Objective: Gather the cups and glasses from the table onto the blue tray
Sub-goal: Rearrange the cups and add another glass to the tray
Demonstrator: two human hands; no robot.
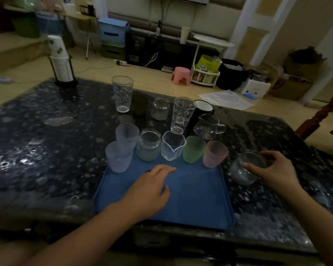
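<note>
We judged the clear glass jar, just right of the blue tray, rigid, slick and breakable, so our right hand wrapped fingers round its wall while our left hand lay open-fingered, empty, on the tray.

A dark speckled table carries a blue tray at its near edge. Behind the tray stand two tall glasses, a jar, a dark cup, a mug and a pitcher. A paper-cup rack stands far left.
</note>
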